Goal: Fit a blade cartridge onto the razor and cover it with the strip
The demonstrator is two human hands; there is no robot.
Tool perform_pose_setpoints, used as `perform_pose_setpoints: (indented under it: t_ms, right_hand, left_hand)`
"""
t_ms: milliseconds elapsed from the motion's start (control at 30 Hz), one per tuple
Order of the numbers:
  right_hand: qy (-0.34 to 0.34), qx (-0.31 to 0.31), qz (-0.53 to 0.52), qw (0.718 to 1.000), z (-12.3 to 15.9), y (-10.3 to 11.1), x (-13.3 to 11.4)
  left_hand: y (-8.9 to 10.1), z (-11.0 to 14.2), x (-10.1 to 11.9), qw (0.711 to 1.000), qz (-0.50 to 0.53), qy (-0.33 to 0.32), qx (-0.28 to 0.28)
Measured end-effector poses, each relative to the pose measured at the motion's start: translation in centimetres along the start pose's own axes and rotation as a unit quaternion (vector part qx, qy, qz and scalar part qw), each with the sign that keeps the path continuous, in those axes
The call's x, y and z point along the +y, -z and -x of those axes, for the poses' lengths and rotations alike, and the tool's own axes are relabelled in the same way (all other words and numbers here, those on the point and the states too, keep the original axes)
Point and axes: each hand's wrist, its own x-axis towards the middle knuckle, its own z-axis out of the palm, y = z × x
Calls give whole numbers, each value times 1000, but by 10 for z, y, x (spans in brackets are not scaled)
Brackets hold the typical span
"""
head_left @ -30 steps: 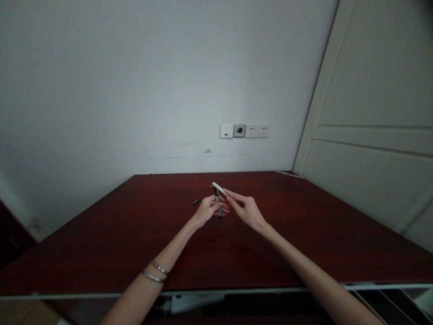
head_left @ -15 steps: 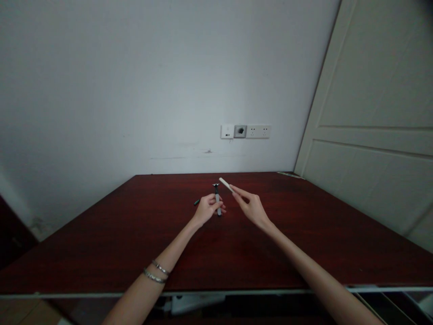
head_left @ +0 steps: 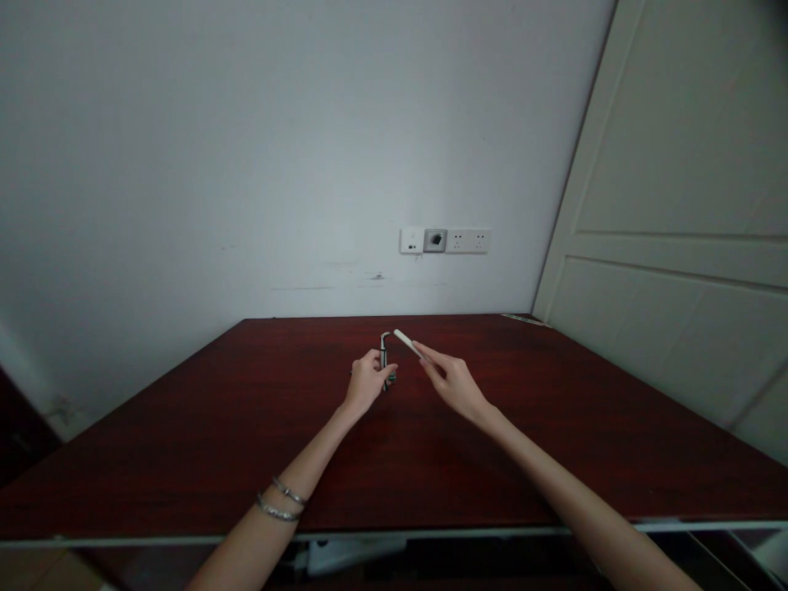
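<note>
My left hand (head_left: 368, 382) is closed around a thin dark stick-shaped tool (head_left: 384, 355) with a small head at its top, held nearly upright above the red-brown table (head_left: 246, 427). My right hand (head_left: 452, 382) pinches a slim white strip (head_left: 406, 341) between thumb and fingers, its far end slanting up to the left, close to the tool's top. The two hands are a short way apart over the middle of the table. Two bracelets (head_left: 280, 501) sit on my left wrist.
A white wall rises behind the table, with a row of sockets (head_left: 444, 240) on it. A pale panelled door (head_left: 677, 246) stands at the right. The table's near edge has a light trim (head_left: 431, 533).
My left hand has turned the dark tool more upright and shifted slightly left, covering the small dark object that lay beside it. My right hand moved the white strip a little right, then back.
</note>
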Motion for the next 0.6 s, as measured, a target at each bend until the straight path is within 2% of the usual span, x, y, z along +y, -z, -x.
perform_pose_setpoints:
  t_ms: [133,267,600]
  right_hand:
    - [19,-29,67,997,0,-8,-2]
    - [21,-38,113,993,-2,-10,0]
    - [-43,65,18,997,-11,-2,23]
  left_hand:
    - [-1,0,4,998,-63,-26,13]
    - [-1,1,6,997,-72,-37,4]
    - [-4,-2,-8,1000,2,-1,-22]
